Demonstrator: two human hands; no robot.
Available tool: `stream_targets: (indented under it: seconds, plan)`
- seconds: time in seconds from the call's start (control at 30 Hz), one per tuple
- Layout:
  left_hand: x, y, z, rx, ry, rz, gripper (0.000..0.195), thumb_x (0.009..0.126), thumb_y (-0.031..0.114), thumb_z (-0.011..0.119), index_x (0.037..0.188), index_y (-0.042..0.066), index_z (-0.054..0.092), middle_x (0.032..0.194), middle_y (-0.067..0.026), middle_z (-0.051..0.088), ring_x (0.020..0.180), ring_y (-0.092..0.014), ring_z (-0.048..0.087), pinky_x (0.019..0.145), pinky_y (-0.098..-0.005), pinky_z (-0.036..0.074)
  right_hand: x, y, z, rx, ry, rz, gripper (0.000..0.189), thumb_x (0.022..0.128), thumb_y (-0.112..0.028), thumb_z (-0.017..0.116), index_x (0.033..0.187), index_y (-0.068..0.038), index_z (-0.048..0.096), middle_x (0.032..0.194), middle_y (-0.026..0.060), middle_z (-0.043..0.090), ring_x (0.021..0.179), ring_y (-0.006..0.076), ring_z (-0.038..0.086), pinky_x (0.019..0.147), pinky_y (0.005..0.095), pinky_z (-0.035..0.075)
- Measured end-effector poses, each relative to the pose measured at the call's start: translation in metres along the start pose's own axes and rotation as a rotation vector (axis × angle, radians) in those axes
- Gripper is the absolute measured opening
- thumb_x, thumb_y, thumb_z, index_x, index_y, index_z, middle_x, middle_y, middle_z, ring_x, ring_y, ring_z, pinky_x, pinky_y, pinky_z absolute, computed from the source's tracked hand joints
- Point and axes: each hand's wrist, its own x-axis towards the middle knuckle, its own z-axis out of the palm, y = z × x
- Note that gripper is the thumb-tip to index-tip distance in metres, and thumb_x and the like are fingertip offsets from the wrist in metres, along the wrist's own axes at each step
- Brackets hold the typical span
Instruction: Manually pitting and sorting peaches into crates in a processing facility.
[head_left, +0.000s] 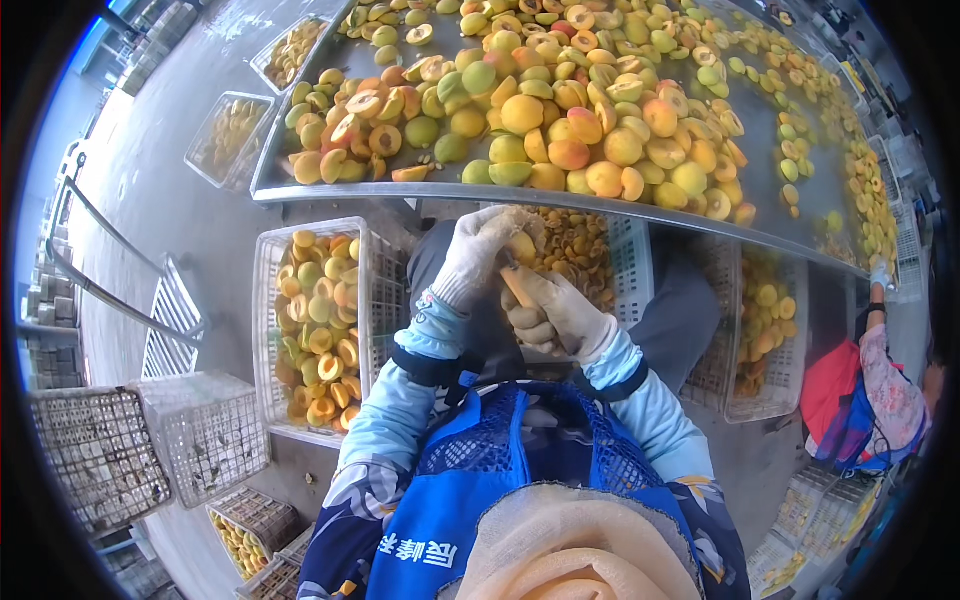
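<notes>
Both hands wear soiled light knit gloves and meet over a plastic crate (631, 259) of stone-fruit pieces under the table edge. Between the fingers of my left hand (487, 244) is a yellow stone fruit, apparently an apricot or peach (523, 247). My right hand (562, 307) is closed on the wooden handle (523, 287) of a small tool, whose working end is hidden at the fruit. Just beyond, whole and halved yellow-orange fruits (523, 115) are heaped on a metal-rimmed table (450, 192).
A crate of fruit halves (309, 225) stands at the left, another (787, 375) at the right. Empty-looking crates (97, 450), a metal trolley (172, 322) and more fruit crates (225, 139) lie farther left. A co-worker (862, 397) sits at the far right.
</notes>
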Motion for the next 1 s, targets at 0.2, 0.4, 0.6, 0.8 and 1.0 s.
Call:
stream_targets:
  seconds: [0.2,0.4,0.6,0.8,1.0]
  plan:
    - [0.007,0.014,0.001,-0.245,0.368,0.090,0.032,0.091,0.026,0.057,0.105,-0.002,0.063,0.086,-0.0083,0.066,0.072,-0.015,0.061,0.062,-0.0254,0.049,0.013,0.020,-0.031,0.321,-0.357,-0.175,0.051,0.094,-0.058,0.043,0.098,-0.008,0.052,0.059,-0.0084,0.033,0.039,0.0015,0.026,0.034,0.0166,0.023]
    - [-0.034,0.084,-0.114,1.901,0.535,0.226,0.030,0.076,0.025,0.068,0.104,0.014,0.066,0.102,-0.0118,0.064,0.085,-0.030,0.063,0.078,-0.0410,0.051,-0.008,0.078,-0.145,-1.496,0.843,-0.125,0.040,0.096,-0.040,0.044,0.100,-0.001,0.054,0.066,0.0217,0.061,0.060,0.0390,0.060,0.055,0.0505,0.046]
    - [0.000,0.078,-0.105,1.848,0.554,0.246,0.028,0.083,0.034,0.063,0.086,0.006,0.068,0.088,-0.0177,0.065,0.085,-0.034,0.062,0.074,-0.0457,0.047,0.027,0.117,-0.162,-1.541,0.652,0.112,0.043,0.097,-0.034,0.036,0.096,0.000,0.063,0.087,0.0265,0.065,0.082,0.0405,0.064,0.072,0.0495,0.051]
    - [0.083,0.042,-0.105,2.068,0.367,0.021,0.041,0.083,0.045,0.056,0.089,0.006,0.068,0.085,-0.0192,0.066,0.084,-0.034,0.063,0.074,-0.0448,0.046,0.016,0.066,-0.097,-1.307,0.946,-0.333,0.036,0.094,-0.038,0.049,0.094,-0.003,0.057,0.073,0.0204,0.065,0.065,0.0388,0.063,0.057,0.0479,0.049]
    - [0.087,0.029,-0.094,1.418,0.411,0.140,0.060,0.072,0.022,0.068,0.125,0.002,0.050,0.117,-0.0243,0.056,0.091,-0.032,0.062,0.084,-0.0425,0.048,0.024,0.065,-0.105,-1.200,0.600,0.005,0.052,0.095,-0.042,0.045,0.102,0.006,0.062,0.091,0.0326,0.062,0.091,0.0490,0.059,0.082,0.0510,0.046]
